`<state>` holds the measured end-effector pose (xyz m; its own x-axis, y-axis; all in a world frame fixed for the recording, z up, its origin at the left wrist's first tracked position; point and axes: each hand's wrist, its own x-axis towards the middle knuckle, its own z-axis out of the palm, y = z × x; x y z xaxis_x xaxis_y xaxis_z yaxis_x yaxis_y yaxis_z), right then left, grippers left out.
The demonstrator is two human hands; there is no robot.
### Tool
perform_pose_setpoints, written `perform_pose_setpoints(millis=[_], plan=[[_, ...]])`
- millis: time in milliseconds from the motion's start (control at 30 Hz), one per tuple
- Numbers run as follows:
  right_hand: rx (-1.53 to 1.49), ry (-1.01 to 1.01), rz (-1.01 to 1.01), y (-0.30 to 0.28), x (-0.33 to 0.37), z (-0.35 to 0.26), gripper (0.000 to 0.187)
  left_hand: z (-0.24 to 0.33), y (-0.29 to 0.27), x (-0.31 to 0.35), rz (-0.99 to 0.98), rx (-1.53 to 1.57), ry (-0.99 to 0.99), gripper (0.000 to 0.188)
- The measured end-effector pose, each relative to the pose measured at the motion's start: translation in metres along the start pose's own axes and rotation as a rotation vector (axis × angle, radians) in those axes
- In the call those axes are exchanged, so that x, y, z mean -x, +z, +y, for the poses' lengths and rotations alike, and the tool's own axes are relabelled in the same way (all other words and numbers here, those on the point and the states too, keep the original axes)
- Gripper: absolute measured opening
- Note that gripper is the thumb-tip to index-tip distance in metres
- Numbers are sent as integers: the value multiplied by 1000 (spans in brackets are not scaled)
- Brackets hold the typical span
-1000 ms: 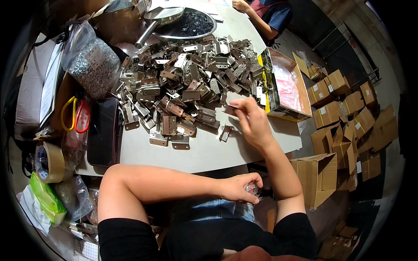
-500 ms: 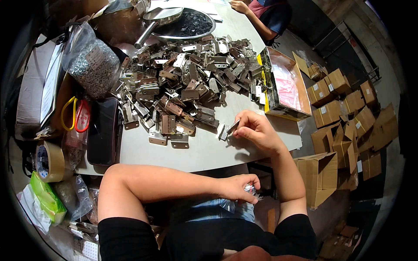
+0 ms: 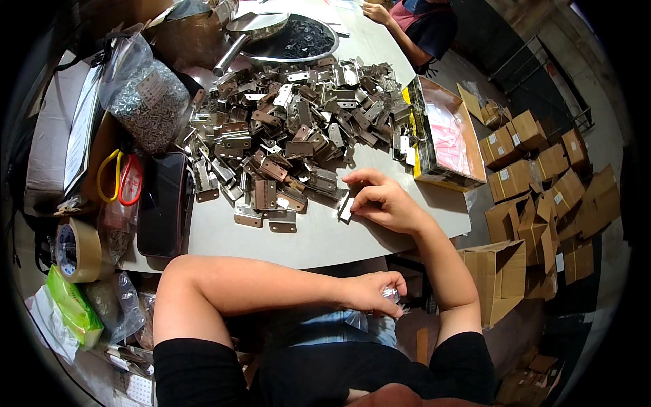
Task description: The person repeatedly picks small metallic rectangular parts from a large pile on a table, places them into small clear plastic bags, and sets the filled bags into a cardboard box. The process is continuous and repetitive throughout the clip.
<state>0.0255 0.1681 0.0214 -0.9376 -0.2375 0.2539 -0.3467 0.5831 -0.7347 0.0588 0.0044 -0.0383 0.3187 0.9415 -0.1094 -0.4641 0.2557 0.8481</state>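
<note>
My right hand (image 3: 388, 203) is over the table in front of the pile, its fingers apart. Its fingertips are beside a small shiny metal bracket (image 3: 346, 208) that lies near the pile's front right edge; whether they touch it is hard to tell. My left hand (image 3: 371, 294), low and close to my lap, is closed around a crumpled clear plastic bag (image 3: 390, 294); what the bag contains cannot be made out. Beyond both hands spreads a large heap of bent metal brackets (image 3: 298, 129) with punched holes.
Behind the heap stands a metal basin (image 3: 332, 46) of dark pieces with a pan (image 3: 258, 24) on it. An open box (image 3: 475, 146) borders the heap on the right. Phone (image 3: 161, 203), scissors (image 3: 129, 183), tape (image 3: 81, 251) and a screw bag (image 3: 152, 102) are left. Another person's arm (image 3: 407, 44) is across.
My right hand has moved slightly left, and its fingers have spread from a pinch on a thin metal piece. My left hand keeps its hold on the plastic bag.
</note>
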Motion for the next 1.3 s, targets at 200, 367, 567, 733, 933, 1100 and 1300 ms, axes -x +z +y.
perform_pose_setpoints(millis=[200, 367, 567, 733, 933, 1100, 1300], plan=[[25, 71, -134, -10, -4, -5, 16, 11, 3, 6, 47, 33, -60, 50], [83, 167, -53, -5, 0, -8, 16, 16, 0, 9, 73, -106, -55, 60], [191, 254, -80, -12, 16, -26, 12, 23, -3, 9, 153, -150, 11, 57], [-268, 497, 44, -34, 85, -61, 6, 27, 0, 11, 150, 97, 12, 52], [-136, 498, -113, -37, 111, -91, 11, 34, 5, 13, 168, 194, 14, 55], [70, 389, -50, -30, 108, -97, 13, 25, 2, 8, 167, 124, 58, 54], [-123, 323, -115, -35, 104, -101, 15, 23, 1, 9, 185, -20, 100, 60]])
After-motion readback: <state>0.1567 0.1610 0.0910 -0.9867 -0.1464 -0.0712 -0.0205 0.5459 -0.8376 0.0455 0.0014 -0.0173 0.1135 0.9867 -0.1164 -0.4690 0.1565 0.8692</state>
